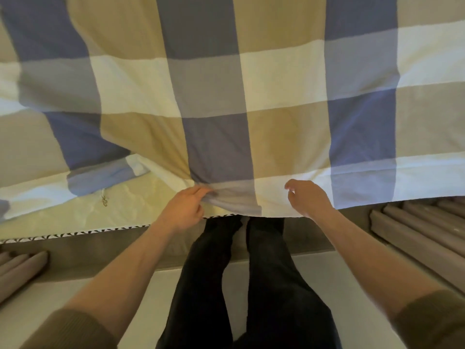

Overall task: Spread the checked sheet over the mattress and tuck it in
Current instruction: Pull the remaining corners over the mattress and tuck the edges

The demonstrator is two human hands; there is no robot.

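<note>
- A grey bed frame (309, 238) was seen running across the view below the bedding.
- Padded grey ribs (412, 222) were seen at the right, and similar ribs (20, 268) at the left.
- A pale floor (120, 293) was seen beneath.
- Dark trousers (271, 285) were seen at the centre, reaching down to the floor.

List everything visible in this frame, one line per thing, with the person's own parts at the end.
checked sheet: one, blue, tan and white, spread over most of the bed, near-left part folded back.
mattress: one, pale cream, uncovered at near left, patterned edge trim.
bed base: one, grey-brown, below the mattress edge.
ribbed panels: two, grey-beige, far right and far left.
floor: pale, near the feet.
left hand: grip pinching the sheet's near edge.
right hand: open, fingers curled, over the sheet's edge.
legs: two, dark trousers.
sleeves: two, olive.
</note>
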